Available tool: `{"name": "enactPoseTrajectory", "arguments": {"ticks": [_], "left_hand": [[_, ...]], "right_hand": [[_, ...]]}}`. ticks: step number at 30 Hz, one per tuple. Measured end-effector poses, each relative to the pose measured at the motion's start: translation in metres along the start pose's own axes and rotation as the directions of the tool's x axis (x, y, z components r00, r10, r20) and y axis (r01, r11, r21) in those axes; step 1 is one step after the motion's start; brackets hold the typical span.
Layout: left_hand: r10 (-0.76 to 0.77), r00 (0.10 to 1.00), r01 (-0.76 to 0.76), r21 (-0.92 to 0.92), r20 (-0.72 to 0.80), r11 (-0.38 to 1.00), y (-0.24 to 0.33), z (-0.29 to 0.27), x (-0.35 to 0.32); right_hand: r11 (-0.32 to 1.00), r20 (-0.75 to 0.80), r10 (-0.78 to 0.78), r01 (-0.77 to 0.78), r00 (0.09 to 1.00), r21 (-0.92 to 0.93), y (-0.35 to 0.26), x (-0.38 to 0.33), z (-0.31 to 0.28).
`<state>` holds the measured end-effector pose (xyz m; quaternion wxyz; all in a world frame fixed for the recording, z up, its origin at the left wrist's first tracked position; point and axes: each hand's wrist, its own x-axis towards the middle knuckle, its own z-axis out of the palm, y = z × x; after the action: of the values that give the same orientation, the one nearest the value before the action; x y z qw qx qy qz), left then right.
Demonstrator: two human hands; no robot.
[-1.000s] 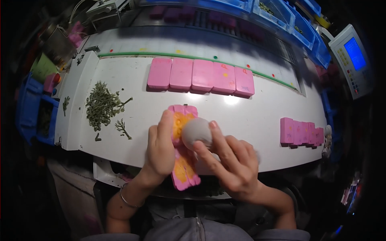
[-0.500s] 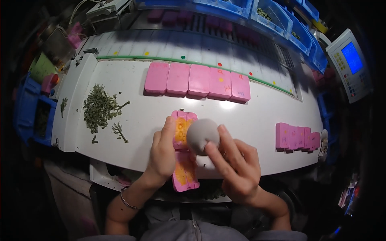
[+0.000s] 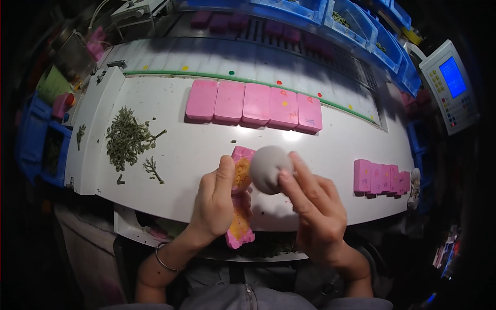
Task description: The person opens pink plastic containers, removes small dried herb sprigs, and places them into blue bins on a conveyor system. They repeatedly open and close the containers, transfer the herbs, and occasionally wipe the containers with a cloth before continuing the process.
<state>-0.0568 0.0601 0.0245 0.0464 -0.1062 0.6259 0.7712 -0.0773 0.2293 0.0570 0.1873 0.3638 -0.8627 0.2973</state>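
Note:
My left hand (image 3: 213,204) is closed on an opened pink rubber mold (image 3: 240,227), its thumb up along the side. The mold's two halves hang one above the other, with orange-yellow cavity faces showing. In the fingers of my right hand (image 3: 323,217) is a smooth round grey ball (image 3: 268,169). It is held at the mold's upper right and covers part of the upper half. Whether ball and mold touch, I cannot tell.
Several closed pink molds (image 3: 230,101) form a row along the bench's far side. More pink molds (image 3: 380,178) stand at the right. A pile of green branched pieces (image 3: 126,137) lies left. Blue bins (image 3: 351,23) and a control panel (image 3: 452,77) edge the bench.
The grey ball and my right hand have shifted slightly right and up. The mold has tilted and turned in my left hand, which has moved a little to the right.

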Motion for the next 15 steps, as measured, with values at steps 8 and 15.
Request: {"name": "enactPoseTrajectory", "arguments": {"ticks": [8,15], "left_hand": [[-0.065,0.997,0.067,-0.066,0.032,0.996,0.003,-0.011,-0.007],[0.062,0.991,-0.054,-0.064,0.121,0.996,-0.008,-0.004,-0.015]], "right_hand": [[0.994,0.178,0.08,-0.064,0.981,-0.093,0.01,-0.007,-0.004],[0.706,0.182,0.34,-0.378,0.923,0.599,-0.013,0.001,0.006]]}}
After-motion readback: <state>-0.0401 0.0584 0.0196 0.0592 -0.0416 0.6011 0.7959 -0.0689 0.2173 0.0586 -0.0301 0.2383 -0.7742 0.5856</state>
